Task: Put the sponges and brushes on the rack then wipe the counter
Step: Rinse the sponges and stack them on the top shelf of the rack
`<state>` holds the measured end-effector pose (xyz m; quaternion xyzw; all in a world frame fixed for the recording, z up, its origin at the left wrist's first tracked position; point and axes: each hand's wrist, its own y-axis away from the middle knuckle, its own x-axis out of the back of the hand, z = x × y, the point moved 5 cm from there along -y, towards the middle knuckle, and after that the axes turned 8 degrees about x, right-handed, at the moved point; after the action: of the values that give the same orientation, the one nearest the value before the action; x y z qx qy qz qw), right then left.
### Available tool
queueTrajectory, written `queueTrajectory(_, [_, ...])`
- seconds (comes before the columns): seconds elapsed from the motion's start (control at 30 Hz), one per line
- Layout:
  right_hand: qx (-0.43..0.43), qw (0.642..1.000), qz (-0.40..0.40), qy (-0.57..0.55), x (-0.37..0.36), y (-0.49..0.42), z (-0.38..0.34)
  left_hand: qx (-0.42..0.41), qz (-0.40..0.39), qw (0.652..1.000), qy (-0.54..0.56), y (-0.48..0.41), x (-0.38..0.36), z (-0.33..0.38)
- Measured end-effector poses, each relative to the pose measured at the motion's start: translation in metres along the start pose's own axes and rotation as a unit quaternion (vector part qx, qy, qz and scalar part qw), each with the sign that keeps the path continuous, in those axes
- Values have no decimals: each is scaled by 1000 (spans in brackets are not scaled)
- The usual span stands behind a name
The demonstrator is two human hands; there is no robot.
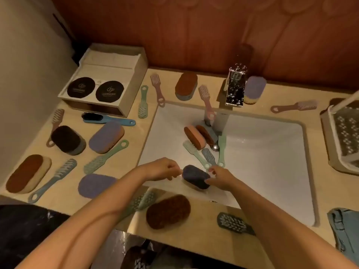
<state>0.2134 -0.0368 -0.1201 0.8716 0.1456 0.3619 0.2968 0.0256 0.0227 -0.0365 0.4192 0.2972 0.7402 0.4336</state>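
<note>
Both hands are caught low over the near edge of the sink. A dark blue sponge [195, 176] is gripped at its right end by the right hand [221, 179], fingers curled round it, and its left tip is pinched by the left hand [163, 169]. It is held tilted just above the white basin [262, 152]. Deeper in the basin, an orange sponge [195, 137] and a pale green brush [194, 152] are piled with others by the drain, below the chrome faucet [235, 90]. More is scattered over the worktop [204, 220]: a purple sponge [106, 137] on the left, a brown sponge [168, 211] in front. The white rack [335, 140] is seen at the far right, well apart from the held sponge.
</note>
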Motion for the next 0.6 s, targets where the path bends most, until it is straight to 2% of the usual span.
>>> queueTrajectory(0.07, [3,999,-1,32,-7,-10,-7,7,-7,998,-57,5,-2,-2])
queueTrajectory(0.2, [7,998,-4,60,-23,-21,-13,-20,-26,998,-60,23,-15,-1])
queueTrajectory(0.4, [-15,989,22,143,-37,-26,-9,-5,-90,991,-97,37,-32,-9])
queueTrajectory(0.5, [-29,983,26,177,-34,-28,-11,10,-52,975,-215,39,-33,-7])
queueTrajectory(0.6, [-44,989,44,133,-29,-25,-16,13,3,954,-300,39,-32,-5])
